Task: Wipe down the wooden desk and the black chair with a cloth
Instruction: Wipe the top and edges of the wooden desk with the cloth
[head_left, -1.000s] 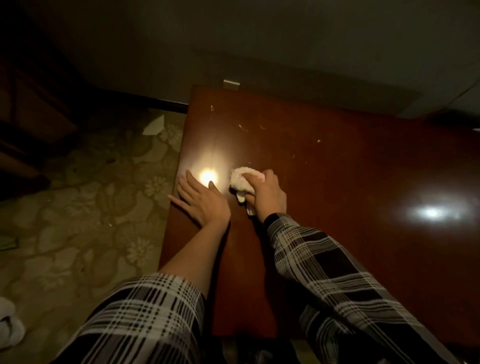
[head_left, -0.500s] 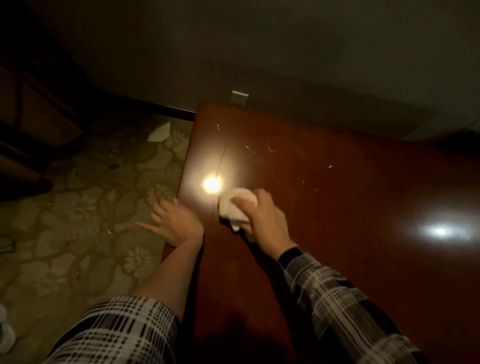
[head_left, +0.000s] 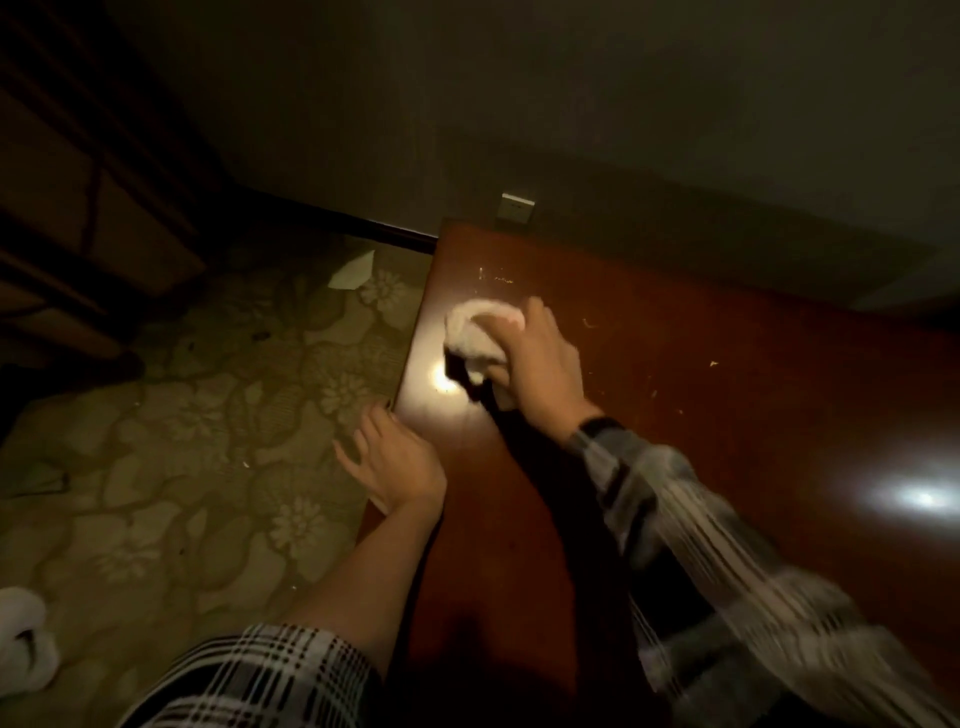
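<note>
Right hand (head_left: 540, 364) presses bunched cloth (head_left: 475, 338) on desk (head_left: 727, 415)

We cannot see the right hand's (head_left: 540, 364) fingertips, which are buried in the bunched cloth (head_left: 475, 338), and the cloth covers the surface (head_left: 727, 415) beneath it. The right sleeve (head_left: 727, 561) is smeared by motion blur. The frame cuts off the surface at right and bottom, and a white slipper (head_left: 21, 644) at the left edge. Specks on the surface are too small to identify.
</note>
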